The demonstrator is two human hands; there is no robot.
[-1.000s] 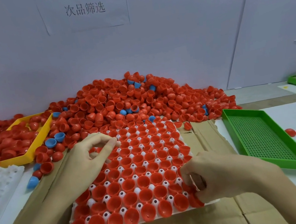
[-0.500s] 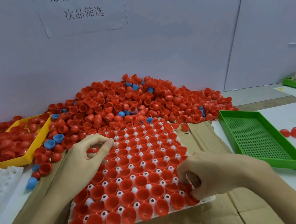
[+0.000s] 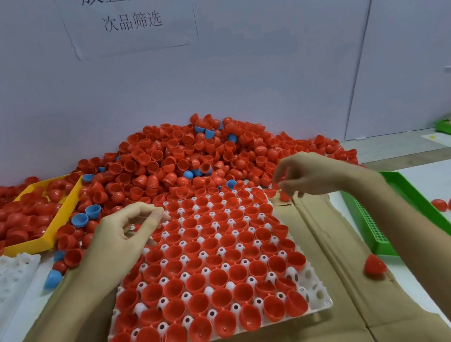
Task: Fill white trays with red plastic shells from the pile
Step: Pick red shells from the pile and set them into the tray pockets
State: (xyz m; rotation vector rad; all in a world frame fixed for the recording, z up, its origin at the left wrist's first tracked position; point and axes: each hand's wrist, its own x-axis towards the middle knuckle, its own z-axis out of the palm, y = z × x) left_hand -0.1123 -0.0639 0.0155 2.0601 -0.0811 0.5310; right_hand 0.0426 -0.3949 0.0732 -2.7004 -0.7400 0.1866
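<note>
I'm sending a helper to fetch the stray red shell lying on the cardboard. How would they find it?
Start at the green tray on the right. At its near left edge, on the brown cardboard, lies one red shell. It sits alone, dome up, apart from the white tray.

The filled tray (image 3: 319,300) lies on cardboard (image 3: 324,232); the pile (image 3: 188,161) behind it; a mesh tray (image 3: 416,201) right.

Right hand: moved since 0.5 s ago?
Yes. The right hand has gone from the near right corner of the white tray to its far right corner, at the edge of the pile.
</note>
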